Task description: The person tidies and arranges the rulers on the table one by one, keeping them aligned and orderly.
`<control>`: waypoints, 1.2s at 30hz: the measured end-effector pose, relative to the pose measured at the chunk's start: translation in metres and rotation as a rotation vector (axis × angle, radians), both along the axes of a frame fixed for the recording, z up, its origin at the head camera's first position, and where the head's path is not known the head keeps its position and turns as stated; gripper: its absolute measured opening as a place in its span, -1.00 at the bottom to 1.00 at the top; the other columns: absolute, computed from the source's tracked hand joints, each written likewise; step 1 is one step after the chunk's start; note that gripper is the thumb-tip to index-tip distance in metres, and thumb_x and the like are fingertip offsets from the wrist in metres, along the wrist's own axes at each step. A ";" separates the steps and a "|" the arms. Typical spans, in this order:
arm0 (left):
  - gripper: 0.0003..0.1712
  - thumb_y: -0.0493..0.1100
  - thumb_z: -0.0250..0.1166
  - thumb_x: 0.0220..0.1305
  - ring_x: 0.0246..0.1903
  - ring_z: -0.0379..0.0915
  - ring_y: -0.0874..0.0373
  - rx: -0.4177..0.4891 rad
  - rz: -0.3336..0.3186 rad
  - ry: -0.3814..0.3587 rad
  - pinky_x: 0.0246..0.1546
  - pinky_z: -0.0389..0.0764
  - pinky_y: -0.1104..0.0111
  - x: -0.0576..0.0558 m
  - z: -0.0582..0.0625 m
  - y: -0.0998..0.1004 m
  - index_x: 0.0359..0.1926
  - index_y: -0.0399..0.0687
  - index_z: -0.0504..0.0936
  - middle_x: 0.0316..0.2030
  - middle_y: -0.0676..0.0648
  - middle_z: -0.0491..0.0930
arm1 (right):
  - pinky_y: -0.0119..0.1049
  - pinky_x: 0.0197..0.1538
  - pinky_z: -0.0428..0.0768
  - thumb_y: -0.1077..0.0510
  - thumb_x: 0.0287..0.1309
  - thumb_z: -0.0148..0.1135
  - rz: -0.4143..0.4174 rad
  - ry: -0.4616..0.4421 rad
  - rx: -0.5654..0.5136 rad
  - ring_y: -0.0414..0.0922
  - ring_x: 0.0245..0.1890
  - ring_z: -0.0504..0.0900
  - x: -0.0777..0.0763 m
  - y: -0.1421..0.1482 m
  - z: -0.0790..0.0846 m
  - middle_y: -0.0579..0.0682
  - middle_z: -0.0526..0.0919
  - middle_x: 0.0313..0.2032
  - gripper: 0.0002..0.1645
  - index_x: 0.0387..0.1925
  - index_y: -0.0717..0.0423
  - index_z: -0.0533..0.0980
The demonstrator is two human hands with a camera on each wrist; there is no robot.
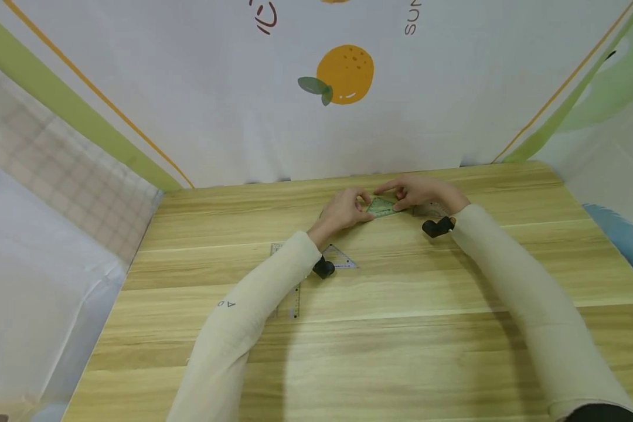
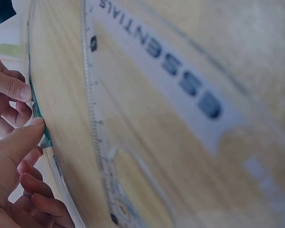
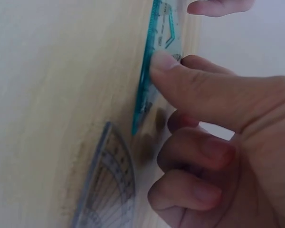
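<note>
1 clear protractor lies just beside the green set square.

The see-through green plastic set square has a deeper teal edge with fine graduations, dark print on its face and a teal-outlined inner shape. Near the far side of the table, it is held between both hands, its graduated edge toward the person, one end tapering to a point. Whether it touches the wood is unclear.
</note>
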State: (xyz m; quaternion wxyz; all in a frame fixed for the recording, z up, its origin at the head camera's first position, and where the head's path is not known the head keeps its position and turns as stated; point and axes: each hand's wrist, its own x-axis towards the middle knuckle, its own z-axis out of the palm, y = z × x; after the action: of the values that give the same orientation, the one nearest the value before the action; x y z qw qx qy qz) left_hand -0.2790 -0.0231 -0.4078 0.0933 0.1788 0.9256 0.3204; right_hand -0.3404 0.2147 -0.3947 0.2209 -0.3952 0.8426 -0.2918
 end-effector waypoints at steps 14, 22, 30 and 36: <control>-0.59 -0.03 0.53 0.23 -0.33 0.50 0.15 -0.006 -0.003 0.019 -0.35 0.49 0.34 -0.001 -0.001 0.000 0.03 -0.03 0.64 -0.31 0.01 0.59 | -0.33 -0.37 0.21 0.45 0.25 0.31 0.005 -0.031 0.024 -0.17 -0.56 0.14 -0.007 -0.001 -0.001 -0.06 0.18 -0.56 -0.39 0.33 0.30 0.43; -0.59 -0.03 0.53 0.22 -0.35 0.49 0.16 -0.005 -0.004 0.020 -0.37 0.47 0.35 0.000 0.000 0.001 0.03 -0.03 0.65 -0.32 0.02 0.59 | -0.34 -0.38 0.25 0.48 0.21 0.34 0.011 -0.067 0.015 -0.14 -0.54 0.19 -0.006 -0.003 0.002 0.08 0.31 -0.49 -0.37 0.30 0.33 0.42; -0.61 -0.05 0.53 0.23 -0.35 0.48 0.16 0.007 0.011 0.011 -0.38 0.46 0.34 0.001 0.000 0.001 0.03 -0.02 0.65 -0.32 0.02 0.58 | -0.32 -0.38 0.22 0.48 0.20 0.32 0.035 -0.053 0.048 -0.13 -0.52 0.19 -0.008 -0.006 0.003 0.08 0.27 -0.48 -0.29 0.37 0.34 0.36; -0.63 -0.05 0.53 0.23 -0.38 0.46 0.17 0.008 0.021 0.005 -0.41 0.43 0.35 0.000 0.000 0.002 0.01 0.00 0.66 -0.34 0.02 0.57 | -0.27 -0.32 0.23 0.46 0.21 0.32 0.014 -0.049 0.048 -0.10 -0.47 0.21 -0.006 -0.006 0.004 0.11 0.30 -0.42 -0.31 0.37 0.29 0.40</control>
State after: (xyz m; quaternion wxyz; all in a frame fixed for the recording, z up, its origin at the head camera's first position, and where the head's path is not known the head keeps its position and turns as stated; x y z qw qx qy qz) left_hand -0.2792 -0.0210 -0.4077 0.0868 0.1701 0.9263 0.3248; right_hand -0.3460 0.2083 -0.3911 0.2531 -0.3882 0.8409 -0.2796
